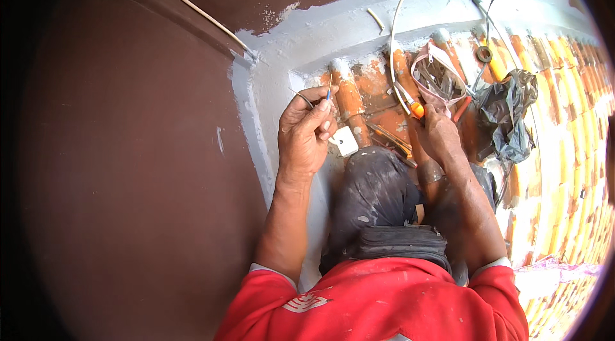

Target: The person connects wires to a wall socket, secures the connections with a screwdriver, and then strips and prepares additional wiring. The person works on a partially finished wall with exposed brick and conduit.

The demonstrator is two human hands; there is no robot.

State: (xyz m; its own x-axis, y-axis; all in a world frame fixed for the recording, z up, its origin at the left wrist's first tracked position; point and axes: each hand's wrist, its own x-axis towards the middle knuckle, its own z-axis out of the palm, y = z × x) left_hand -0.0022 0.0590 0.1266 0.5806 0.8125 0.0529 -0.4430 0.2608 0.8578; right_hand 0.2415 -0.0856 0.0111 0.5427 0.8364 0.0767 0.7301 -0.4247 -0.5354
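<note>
My left hand (306,133), at the middle, pinches an electrical wire (328,93) between thumb and fingers. The wire has blue insulation and a thin bare end pointing up, and a grey strand sticks out to its left. Just below these fingers is a square white plastic fitting (346,141) with a dark hole; I cannot tell whether the hand touches it. My right hand (439,133) is closed on an orange-handled tool (417,110), whose pale front end points up and left beside a white cable (393,52). The tool's exact kind is partly hidden.
Hand tools (392,140) with yellow handles lie on the clay roof tiles (349,94) between my arms. Beyond my right hand are a pink-edged clear pouch (442,68), a black plastic bag (509,113) and a tape roll (483,54). A brown wall (141,168) borders the left.
</note>
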